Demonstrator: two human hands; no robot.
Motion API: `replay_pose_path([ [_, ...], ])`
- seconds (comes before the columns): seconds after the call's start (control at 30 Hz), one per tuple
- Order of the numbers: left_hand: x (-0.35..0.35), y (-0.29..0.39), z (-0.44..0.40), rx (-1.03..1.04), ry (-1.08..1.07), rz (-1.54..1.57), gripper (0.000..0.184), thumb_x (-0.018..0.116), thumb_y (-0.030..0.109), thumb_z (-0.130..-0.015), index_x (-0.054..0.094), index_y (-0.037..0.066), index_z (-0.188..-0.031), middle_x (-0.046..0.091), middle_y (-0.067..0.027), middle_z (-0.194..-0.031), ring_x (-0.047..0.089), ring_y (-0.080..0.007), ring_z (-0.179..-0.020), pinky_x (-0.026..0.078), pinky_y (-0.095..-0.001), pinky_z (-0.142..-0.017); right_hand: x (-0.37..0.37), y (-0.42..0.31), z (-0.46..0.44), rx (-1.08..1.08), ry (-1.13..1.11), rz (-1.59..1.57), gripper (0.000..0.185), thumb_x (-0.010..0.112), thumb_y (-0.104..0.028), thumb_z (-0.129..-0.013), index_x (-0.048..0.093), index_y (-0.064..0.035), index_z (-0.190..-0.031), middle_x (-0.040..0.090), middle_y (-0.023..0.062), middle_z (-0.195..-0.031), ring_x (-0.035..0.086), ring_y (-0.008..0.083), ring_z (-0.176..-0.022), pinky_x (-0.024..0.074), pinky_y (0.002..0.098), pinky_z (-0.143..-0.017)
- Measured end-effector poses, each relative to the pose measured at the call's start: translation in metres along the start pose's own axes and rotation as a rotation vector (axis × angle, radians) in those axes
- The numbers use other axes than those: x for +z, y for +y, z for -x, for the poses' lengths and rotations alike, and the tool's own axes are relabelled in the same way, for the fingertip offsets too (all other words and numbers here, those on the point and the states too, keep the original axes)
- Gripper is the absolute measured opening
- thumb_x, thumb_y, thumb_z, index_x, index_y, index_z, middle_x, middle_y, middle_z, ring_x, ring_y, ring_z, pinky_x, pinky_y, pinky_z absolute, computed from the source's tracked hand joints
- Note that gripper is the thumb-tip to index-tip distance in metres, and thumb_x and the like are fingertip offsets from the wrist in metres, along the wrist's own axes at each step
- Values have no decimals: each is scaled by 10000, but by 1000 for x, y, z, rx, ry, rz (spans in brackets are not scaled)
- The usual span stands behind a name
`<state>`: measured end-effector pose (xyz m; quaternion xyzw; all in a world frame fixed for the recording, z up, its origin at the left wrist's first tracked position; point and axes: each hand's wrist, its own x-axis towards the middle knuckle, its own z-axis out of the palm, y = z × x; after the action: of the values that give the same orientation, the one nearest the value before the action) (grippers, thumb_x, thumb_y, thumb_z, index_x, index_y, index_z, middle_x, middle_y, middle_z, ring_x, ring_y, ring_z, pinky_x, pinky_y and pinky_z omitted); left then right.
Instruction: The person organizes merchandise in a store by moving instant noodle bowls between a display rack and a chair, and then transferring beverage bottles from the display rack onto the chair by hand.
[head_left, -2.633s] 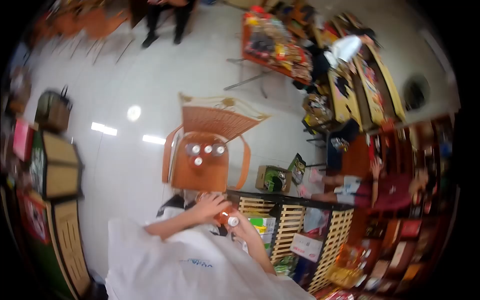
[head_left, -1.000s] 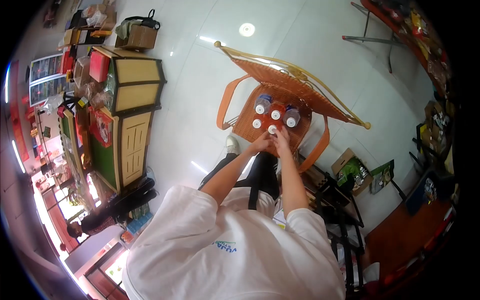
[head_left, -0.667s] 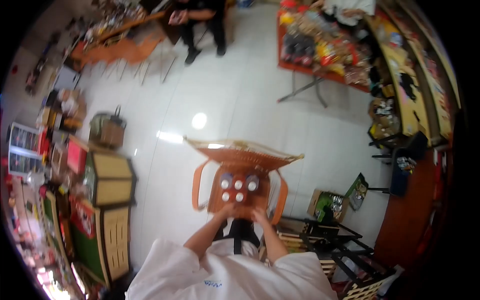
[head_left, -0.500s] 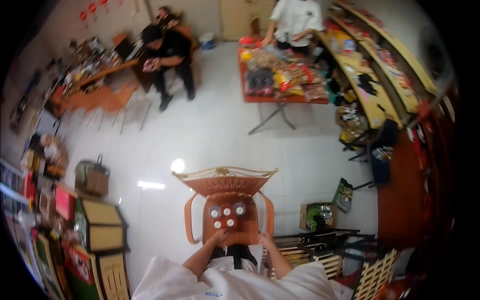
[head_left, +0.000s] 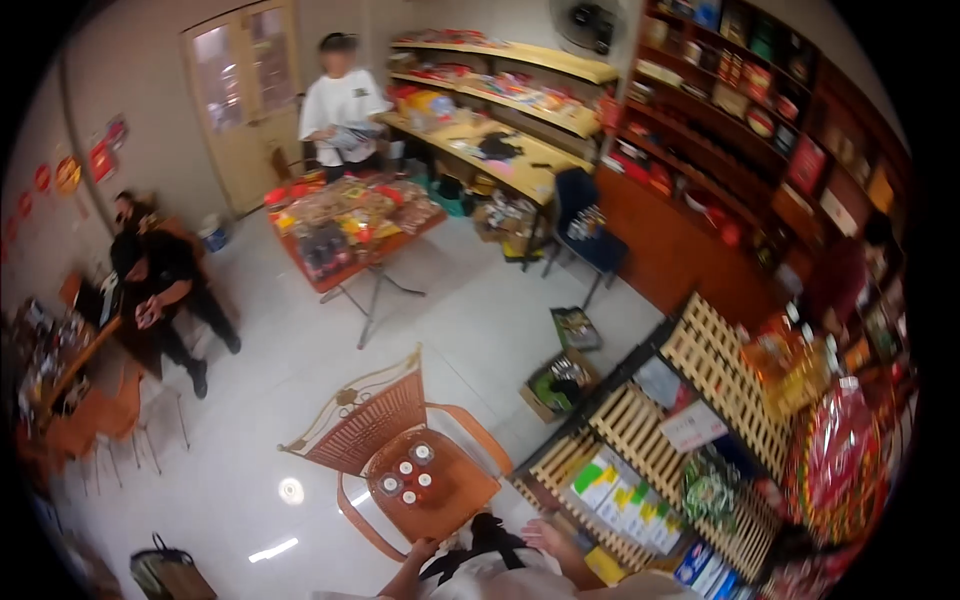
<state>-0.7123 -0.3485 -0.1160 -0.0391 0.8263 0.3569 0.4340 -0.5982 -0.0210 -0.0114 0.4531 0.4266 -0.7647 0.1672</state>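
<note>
Several bottles with white caps (head_left: 409,480) stand grouped on the seat of an orange woven chair (head_left: 445,500) with armrests. My left hand (head_left: 423,550) is at the front edge of the seat, close to the left armrest; its fingers are too small and blurred to read. To the right of the seat, my right hand (head_left: 543,538) is held away from the chair with its fingers spread, near the slatted wooden rack, and nothing shows in it.
A red table (head_left: 320,285) bears packaged goods, with a person in white (head_left: 345,105) behind it. A person in black (head_left: 160,280) sits at the left. The slatted rack (head_left: 640,415) with cartons is at the right. An open box (head_left: 560,385) lies on the floor.
The view has swung right, towards the rack and shelves. My hands have left the bottles; the right one has moved off the chair and opened. The bottle held earlier is out of my hands.
</note>
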Motion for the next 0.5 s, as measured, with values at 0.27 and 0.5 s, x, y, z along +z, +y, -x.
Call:
replay_pose_path([
  [0.27,27,53,-11,195,-328,161,372,478,311,-866,571,24,-1084,650,-77,-897,585,-178,-669,396,-279,-487,-41,-13,51,-286,464,-151,335,520,-240,-863,530,7,-1089,640,180,-920,648,277,-716,553,383,-578],
  [0.5,68,152,-26,297,-500,-32,387,510,316,-861,551,20,-1107,615,-76,-946,569,-155,-780,402,-248,-565,-114,-103,125,-682,721,-165,242,522,-204,-835,608,12,-901,625,100,-718,616,168,-605,486,295,-530],
])
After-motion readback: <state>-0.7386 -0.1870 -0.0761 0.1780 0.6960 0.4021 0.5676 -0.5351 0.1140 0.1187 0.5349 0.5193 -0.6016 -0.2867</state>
